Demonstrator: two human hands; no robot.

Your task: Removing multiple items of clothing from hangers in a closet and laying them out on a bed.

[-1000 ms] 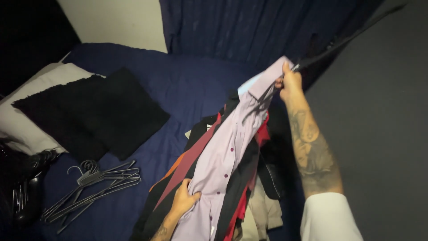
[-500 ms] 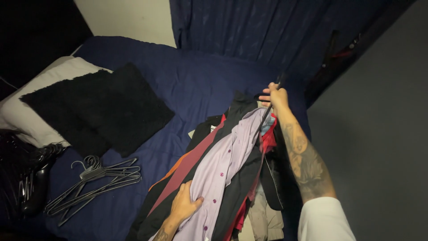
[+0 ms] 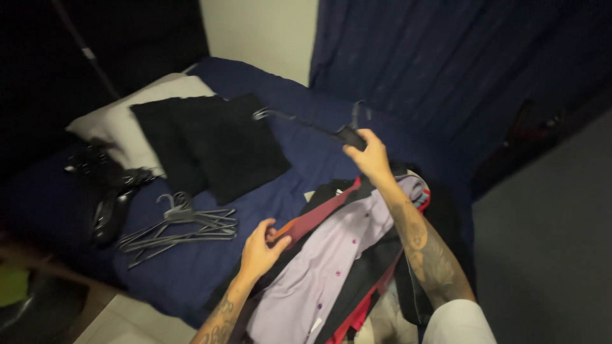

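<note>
Pile of shirts (image 3: 338,267) lies on the near right part of the bed (image 3: 299,140). Loose hangers (image 3: 182,226) lie left of it; cushion (image 3: 213,143) lies behind them, overlapping the pillow (image 3: 121,124).

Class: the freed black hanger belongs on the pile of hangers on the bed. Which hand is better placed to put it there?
Probably the right hand: it already grips the black hanger. The left hand, nearer the hanger pile, rests on the shirts.
</note>
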